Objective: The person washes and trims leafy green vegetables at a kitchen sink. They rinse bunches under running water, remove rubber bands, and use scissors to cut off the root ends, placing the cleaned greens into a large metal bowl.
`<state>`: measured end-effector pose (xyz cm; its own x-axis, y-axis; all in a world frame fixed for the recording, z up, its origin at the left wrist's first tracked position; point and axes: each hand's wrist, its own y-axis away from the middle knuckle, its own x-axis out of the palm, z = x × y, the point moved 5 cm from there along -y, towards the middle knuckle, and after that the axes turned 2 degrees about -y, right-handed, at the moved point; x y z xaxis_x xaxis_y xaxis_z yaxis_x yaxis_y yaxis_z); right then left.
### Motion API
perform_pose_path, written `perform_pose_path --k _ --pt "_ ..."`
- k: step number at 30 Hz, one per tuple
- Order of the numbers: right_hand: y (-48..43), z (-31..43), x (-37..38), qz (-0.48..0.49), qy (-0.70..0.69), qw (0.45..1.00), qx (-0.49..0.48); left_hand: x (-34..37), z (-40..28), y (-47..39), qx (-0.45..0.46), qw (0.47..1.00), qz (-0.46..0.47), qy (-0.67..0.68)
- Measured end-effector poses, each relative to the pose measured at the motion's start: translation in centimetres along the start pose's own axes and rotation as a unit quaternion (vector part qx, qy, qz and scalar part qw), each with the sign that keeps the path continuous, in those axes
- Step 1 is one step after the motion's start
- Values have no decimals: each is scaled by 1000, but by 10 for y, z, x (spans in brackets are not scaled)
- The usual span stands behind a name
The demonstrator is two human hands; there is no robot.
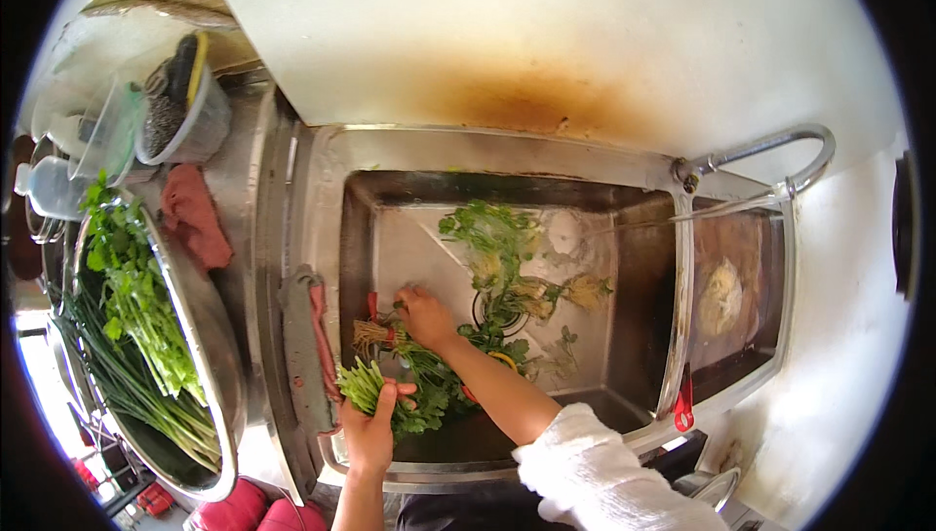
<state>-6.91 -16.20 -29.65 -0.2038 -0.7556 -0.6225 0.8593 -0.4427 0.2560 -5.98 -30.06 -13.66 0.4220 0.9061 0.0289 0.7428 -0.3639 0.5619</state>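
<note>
My left hand point(369, 425) grips a bunch of leafy green herbs point(362, 385), probably coriander, over the sink's near-left corner. Its pale stem ends point up and left, and the leaves hang down to the right. My right hand point(428, 317) is at the left side of the stainless steel sink point(431, 253), fingers curled; whether they hold anything is unclear. Just below it lies a bundle of roots point(373, 335) with a red tie. More herbs point(493, 227) and cut root ends point(537, 297) lie around the drain. Water runs from the tap point(775, 140) into the sink.
At left stands a metal bowl point(234, 414) with green herbs point(146, 297) and long green stalks point(139, 377). A pink cloth point(194, 216), a plastic tub point(208, 121) and a grey cloth point(311, 355) are nearby. A smaller basin point(764, 260) adjoins on the right, a red-handled tool point(684, 407) on its edge.
</note>
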Motion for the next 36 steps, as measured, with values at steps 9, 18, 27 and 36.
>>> perform_pose_path --k 9,18,27,36 --pt "67 22 -223 53 -471 880 39 146 -42 -45 9 986 163 30" --pt "88 -14 -396 -97 -433 896 -19 320 -95 -27 19 938 339 68" --pt "76 -48 -432 -121 -628 767 56 368 -105 -13 44 929 358 83" --pt "72 -63 -439 -147 -522 840 -2 341 -101 -30 47 960 258 96"
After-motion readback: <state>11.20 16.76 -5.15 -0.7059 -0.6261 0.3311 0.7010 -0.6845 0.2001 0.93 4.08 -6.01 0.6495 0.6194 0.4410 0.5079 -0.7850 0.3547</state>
